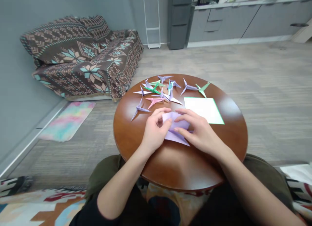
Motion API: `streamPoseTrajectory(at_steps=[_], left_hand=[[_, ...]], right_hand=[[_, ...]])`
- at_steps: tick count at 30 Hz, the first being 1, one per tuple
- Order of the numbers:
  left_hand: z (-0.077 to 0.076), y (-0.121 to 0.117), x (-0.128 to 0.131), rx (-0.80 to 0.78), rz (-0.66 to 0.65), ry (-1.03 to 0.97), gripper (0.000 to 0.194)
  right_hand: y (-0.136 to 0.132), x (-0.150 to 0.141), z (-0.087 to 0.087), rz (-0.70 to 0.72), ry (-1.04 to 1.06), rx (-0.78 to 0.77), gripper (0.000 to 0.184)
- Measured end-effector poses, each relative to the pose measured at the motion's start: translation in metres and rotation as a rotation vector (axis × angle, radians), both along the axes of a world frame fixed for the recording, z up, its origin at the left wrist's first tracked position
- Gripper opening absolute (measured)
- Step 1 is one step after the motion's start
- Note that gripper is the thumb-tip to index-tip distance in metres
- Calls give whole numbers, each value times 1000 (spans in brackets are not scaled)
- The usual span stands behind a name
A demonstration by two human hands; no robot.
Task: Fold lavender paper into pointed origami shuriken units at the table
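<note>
A partly folded lilac paper [175,130] lies on the round wooden table [170,167] in front of me. My left hand [154,130] curls round its left side, fingers pinching the paper's edge. My right hand [200,131] rests on its right side, fingers pressed together on a fold. Both hands hold the same sheet down on the tabletop.
Several folded paper cranes [162,89] in lilac, green, pink and blue lie at the table's far side. A white square sheet with a green edge [203,109] lies right of them. A sofa under a patterned blanket [83,57] stands at the left wall; grey cabinets [231,18] line the back.
</note>
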State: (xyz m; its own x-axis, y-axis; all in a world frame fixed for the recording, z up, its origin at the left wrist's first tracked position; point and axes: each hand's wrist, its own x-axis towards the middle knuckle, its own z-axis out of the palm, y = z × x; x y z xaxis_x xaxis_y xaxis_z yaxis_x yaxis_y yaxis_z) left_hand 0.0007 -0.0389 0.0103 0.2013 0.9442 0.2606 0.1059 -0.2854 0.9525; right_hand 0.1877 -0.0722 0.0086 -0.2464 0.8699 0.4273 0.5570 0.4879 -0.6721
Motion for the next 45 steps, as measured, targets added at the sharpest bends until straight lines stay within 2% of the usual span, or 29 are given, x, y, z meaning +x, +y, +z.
streamPoseTrajectory(at_steps=[3, 7, 10, 13, 15, 18, 19, 22, 24, 27, 29, 31, 34, 37, 42, 45], left_hand=[[0, 0, 0, -5, -46, -11, 17], [-1, -1, -1, -63, -146, -88, 26], [-3, -1, -1, -229, -248, -294, 36], [-5, -2, 0, -415, -312, -411, 19], [-6, -2, 1, -495, -330, -427, 19], [-6, -1, 0, -567, -346, -467, 24], [-5, 0, 0, -582, -350, -480, 25], [-4, 2, -2, -606, -353, -511, 27], [-3, 2, -3, -610, -371, -527, 27], [-2, 0, -3, -562, -438, -510, 36], [-2, -3, -1, -508, -457, -415, 47], [-2, -6, 1, -452, -411, -288, 51], [-2, -7, 3, -329, -269, -199, 36], [-1, -5, 4, -231, -145, -197, 21], [-1, -2, 3, -149, -12, -235, 17], [-3, -1, 3, -87, 64, -240, 13]], right_hand=[[3, -1, -4, 22, 39, -109, 16], [4, 1, -1, 14, 162, -193, 15], [3, 2, 4, 8, 262, -251, 20], [2, 1, 5, -10, 371, -275, 20], [2, -1, 3, -38, 423, -269, 28], [2, -3, -1, -81, 464, -218, 53], [2, -3, -2, -86, 462, -192, 55], [1, -1, -1, -63, 431, -110, 30], [2, 1, 0, -58, 454, -112, 17], [5, 4, 1, -131, 564, -164, 17], [6, 6, 1, -185, 616, -187, 16], [8, 8, 0, -208, 628, -181, 16], [8, 9, 1, -191, 588, -132, 18], [7, 9, 3, -149, 585, -142, 14], [7, 5, 1, -28, 656, -249, 12], [5, 2, -1, -48, 616, -193, 5]])
